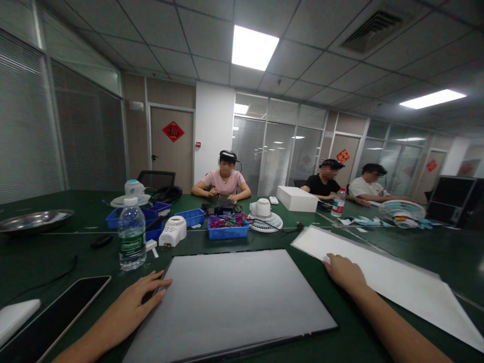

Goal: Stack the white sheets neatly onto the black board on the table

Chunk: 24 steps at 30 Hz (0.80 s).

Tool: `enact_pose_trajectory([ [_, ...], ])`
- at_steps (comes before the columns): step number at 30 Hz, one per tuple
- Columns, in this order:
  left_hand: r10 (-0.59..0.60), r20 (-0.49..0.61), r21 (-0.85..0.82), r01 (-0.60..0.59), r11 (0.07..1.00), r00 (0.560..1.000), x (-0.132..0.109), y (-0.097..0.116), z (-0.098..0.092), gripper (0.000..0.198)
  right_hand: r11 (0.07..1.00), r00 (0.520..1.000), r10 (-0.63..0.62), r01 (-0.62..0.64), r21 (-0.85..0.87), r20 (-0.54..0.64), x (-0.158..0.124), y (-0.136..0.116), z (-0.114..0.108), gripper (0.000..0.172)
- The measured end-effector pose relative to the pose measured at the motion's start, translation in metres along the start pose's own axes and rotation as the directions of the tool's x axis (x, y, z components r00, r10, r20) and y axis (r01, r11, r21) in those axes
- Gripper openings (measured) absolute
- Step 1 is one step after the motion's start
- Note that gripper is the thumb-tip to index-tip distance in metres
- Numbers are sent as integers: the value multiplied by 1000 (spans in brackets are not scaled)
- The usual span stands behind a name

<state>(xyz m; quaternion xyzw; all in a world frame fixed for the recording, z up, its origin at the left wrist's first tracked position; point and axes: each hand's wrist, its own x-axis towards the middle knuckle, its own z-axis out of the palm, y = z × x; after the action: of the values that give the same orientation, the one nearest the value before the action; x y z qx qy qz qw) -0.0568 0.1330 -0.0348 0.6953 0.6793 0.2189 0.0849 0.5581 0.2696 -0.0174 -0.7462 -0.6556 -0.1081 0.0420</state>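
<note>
A flat grey panel with a thin black frame (242, 297), like a display panel, lies on the green table in front of me. My left hand (141, 295) rests on its left edge, fingers spread and fingertips on the surface. To the right, a stack of thin white sheets (393, 272) lies at an angle, with a translucent layer showing along its far edge. My right hand (346, 272) is at the near edge of these sheets, fingers curled and gripping the edge; some fingertips are hidden.
Left of the panel stand a water bottle (131, 237), a dark tablet (56, 317) and a metal tray (36, 222). Beyond it are a blue bin of wires (228, 232), white fan parts (264, 217) and a white box (297, 199). Several people sit across the table.
</note>
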Motion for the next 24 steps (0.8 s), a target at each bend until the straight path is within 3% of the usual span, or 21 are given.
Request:
enact_pose_trajectory([
  [7,-5,0,45,5,999,1000,-4,12,-5,57,993,988,-112,106,-60,-104,-22,-50,-35,29],
  [12,-7,16,71,6,997,1000,-5,11,-4,53,936,920,-352,347,-57,-173,-72,-111,-68,27],
  [15,0,10,66,-1,998,1000,-5,12,-3,54,817,806,-574,577,-24,-147,-113,-150,-77,20],
  [19,6,3,62,-6,998,1000,-6,15,-4,55,548,557,-819,830,100,-135,-151,-183,-71,16],
  [22,1,14,78,-2,997,1000,-6,17,-5,56,346,390,-895,913,216,-215,-158,-189,-65,32],
  [23,1,16,82,-3,997,1000,-6,16,-5,57,310,369,-896,918,246,-248,-157,-187,-64,38],
  [24,4,16,83,-5,997,1000,-6,15,-5,58,314,384,-880,912,264,-279,-155,-184,-64,41],
])
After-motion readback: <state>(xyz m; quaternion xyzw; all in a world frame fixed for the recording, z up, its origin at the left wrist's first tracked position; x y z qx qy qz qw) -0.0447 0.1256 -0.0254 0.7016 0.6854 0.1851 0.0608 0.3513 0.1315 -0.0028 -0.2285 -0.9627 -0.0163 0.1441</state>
